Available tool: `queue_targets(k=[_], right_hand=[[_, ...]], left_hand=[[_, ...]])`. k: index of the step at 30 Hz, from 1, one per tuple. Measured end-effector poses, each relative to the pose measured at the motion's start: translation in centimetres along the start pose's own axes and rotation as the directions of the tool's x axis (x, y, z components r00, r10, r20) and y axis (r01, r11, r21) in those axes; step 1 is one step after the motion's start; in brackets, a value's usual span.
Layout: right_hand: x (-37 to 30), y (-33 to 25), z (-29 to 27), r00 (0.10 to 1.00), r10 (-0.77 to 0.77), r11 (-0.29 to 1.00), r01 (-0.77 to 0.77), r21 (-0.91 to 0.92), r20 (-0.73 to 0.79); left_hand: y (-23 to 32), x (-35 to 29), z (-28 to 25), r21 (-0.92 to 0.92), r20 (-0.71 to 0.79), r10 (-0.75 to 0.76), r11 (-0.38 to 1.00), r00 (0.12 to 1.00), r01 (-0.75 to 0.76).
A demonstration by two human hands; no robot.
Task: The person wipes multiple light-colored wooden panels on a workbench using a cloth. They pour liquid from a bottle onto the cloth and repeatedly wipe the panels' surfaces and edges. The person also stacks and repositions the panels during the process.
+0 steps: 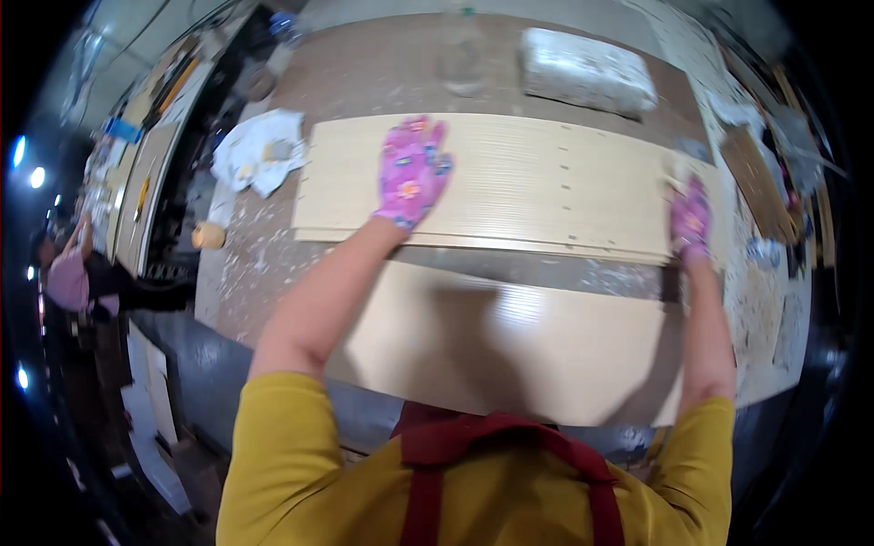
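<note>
My left hand [414, 177], in a pink flowered glove, lies flat on a long pale wood-toned panel [510, 182], with its fingers stretched toward the far edge. Fine ribs and a column of small dark marks show on this panel. At its right end is my right hand [692, 218], gloved the same way and slightly blurred. Its fingers are closed around a small pale thing [678, 175] whose kind I cannot make out. Closer to my body lies a second pale board [501, 341], smooth and partly in my shadow.
A plastic-wrapped white bundle [587, 73] and a clear bottle [464, 55] stand at the back. A white cloth [261, 153] and a tan roll [208, 236] sit at left. Brown cardboard [757, 182] lies at right. Another person [77, 273] works far left.
</note>
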State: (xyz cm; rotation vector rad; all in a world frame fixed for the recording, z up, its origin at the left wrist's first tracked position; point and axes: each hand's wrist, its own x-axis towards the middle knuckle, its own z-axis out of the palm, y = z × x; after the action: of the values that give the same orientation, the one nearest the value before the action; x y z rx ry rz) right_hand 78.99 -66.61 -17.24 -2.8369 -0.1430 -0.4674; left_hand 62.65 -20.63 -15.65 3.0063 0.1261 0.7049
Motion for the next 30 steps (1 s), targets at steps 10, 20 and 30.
queue_targets(k=[10, 20, 30], right_hand=[[-11.5, -35.6, 1.8, 0.604, -0.778, 0.626, 0.720, 0.299, 0.172], [-7.0, -33.1, 3.6, 0.760, -0.640, 0.767, 0.625, 0.148, 0.111], [-8.3, -47.2, 6.2, 0.580, -0.802, 0.596, 0.755, 0.273, 0.146]], left_hand=[[-6.7, -1.2, -1.0, -0.817, -0.043, -0.480, 0.522, 0.876, 0.246], [-15.9, -12.0, -5.3, -0.557, 0.139, -0.525, 0.660, 0.840, 0.504], [-16.5, -11.7, -5.9, -0.481, 0.327, -0.570, 0.586, 0.754, 0.652]])
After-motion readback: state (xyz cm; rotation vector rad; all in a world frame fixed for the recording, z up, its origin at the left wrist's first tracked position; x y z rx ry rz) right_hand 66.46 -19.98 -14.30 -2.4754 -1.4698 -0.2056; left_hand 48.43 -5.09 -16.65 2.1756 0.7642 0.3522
